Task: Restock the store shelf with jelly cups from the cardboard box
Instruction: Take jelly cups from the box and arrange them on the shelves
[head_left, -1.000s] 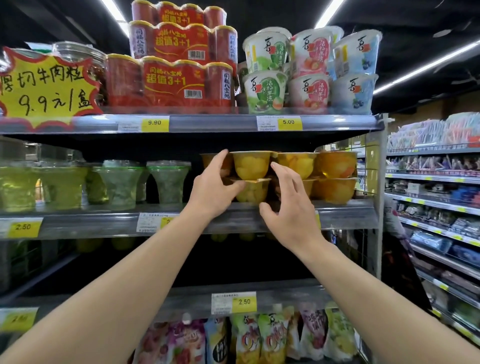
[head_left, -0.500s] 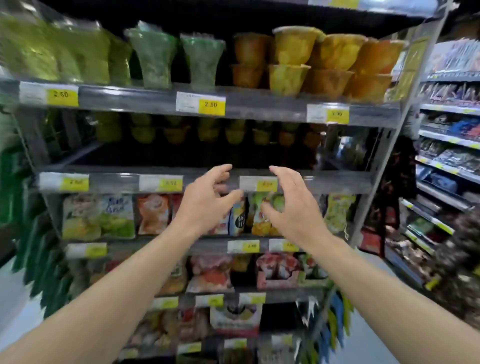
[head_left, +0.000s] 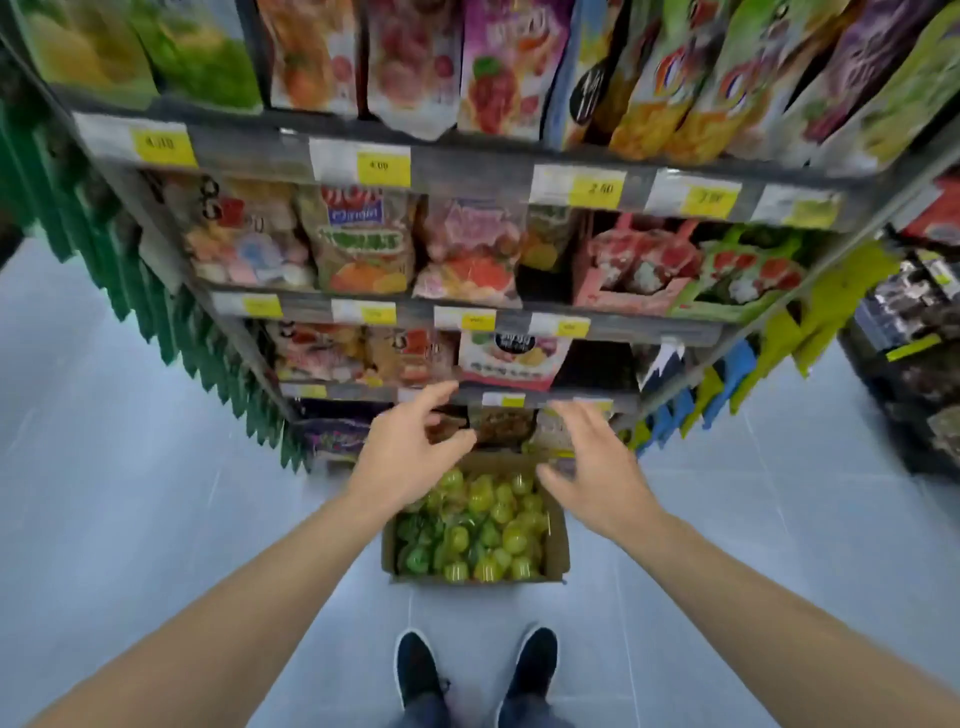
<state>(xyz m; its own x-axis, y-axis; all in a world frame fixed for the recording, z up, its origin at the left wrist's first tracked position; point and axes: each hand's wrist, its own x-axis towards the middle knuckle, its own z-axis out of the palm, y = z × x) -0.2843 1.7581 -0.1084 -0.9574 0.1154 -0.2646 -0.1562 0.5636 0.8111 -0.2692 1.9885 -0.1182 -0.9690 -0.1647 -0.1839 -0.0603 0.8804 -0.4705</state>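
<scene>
An open cardboard box (head_left: 557, 545) stands on the floor at the foot of the store shelf (head_left: 467, 171). It is filled with several green and yellow jelly cups (head_left: 478, 525). My left hand (head_left: 405, 452) hovers above the box's far left corner, fingers spread and empty. My right hand (head_left: 592, 467) hovers above the far right corner, fingers also spread and holding nothing. Both hands are above the cups, not touching them. The shelf level with the stocked jelly cups is out of view.
Shelf tiers hold colourful snack bags (head_left: 363, 244) with yellow price tags (head_left: 383, 165). Green packets (head_left: 156, 312) hang along the left side, yellow and blue ones (head_left: 737, 374) on the right. Grey floor tiles (head_left: 130, 519) surround the box. My two dark shoes (head_left: 421, 670) stand just behind it.
Both hands left the orange cups on the upper shelf and dropped down empty. The view swung from the upper shelves to the floor, bringing the box into sight.
</scene>
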